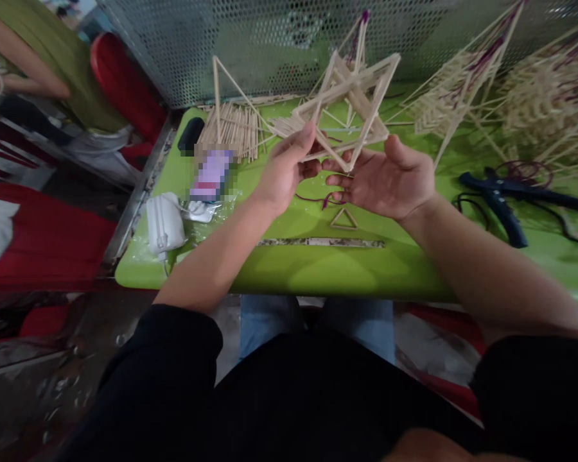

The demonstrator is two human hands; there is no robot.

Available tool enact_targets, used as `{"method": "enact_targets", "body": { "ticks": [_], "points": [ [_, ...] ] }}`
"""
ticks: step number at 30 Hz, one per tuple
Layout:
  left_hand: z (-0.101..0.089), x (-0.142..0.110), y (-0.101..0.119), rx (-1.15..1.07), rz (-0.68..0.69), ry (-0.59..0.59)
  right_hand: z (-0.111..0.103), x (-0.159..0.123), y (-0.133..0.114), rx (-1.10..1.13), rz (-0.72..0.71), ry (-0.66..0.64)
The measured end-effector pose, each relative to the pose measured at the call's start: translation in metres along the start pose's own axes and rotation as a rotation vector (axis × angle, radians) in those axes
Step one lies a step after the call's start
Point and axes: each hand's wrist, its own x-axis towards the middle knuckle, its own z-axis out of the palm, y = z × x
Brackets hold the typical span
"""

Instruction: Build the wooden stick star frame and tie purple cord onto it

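Note:
My left hand point(282, 172) is closed on a star frame point(354, 83) of thin wooden sticks, thumb on the near side and fingers partly hidden behind it. The star is raised and tilted above a green table point(289, 269). Palm up, my right hand point(390, 183) lies open at the star's lower right, its fingers stretched out beside the lower tip; whether they touch it I cannot tell. On the tabletop below are a small stick triangle point(344, 228), a purple cord point(325, 201) and a narrow patterned strip point(318, 242).
Loose sticks point(236, 131) are piled at the back left, near a phone point(212, 174) and a white charger point(165, 222). A dark glue gun point(505, 192) with its cord lies right. Larger stick structures point(455, 96) stand behind it, before a perforated metal panel point(270, 48). Another person point(87, 70) is at left.

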Motion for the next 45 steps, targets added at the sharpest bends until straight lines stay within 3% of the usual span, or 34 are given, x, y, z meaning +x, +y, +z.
{"method": "enact_targets", "body": {
  "ticks": [6,15,20,25,32,34,39,45],
  "points": [
    [-0.003,-0.004,0.007,0.06,0.082,-0.154,-0.009,0.001,0.005,0.082,-0.008,-0.093],
    [-0.006,-0.003,0.003,0.132,0.103,-0.169,-0.022,0.005,0.009,0.19,-0.018,-0.21],
    [-0.005,-0.005,0.008,0.064,0.085,-0.232,-0.004,-0.002,0.002,0.038,-0.01,0.014],
    [-0.004,0.001,0.007,0.022,0.059,-0.085,0.011,-0.005,-0.003,-0.043,-0.008,0.099],
    [-0.006,0.008,0.005,-0.032,-0.023,0.09,0.011,0.0,0.003,-0.015,-0.072,0.168],
    [-0.007,0.008,0.004,-0.037,-0.044,0.089,0.01,0.002,0.007,-0.103,-0.135,0.237],
    [-0.009,0.01,-0.002,-0.019,-0.074,0.092,0.009,-0.004,0.015,-0.579,-0.4,0.43],
    [-0.003,0.008,-0.007,0.004,-0.105,0.118,0.005,-0.014,0.018,-0.699,-0.417,0.485]
  ]
}}
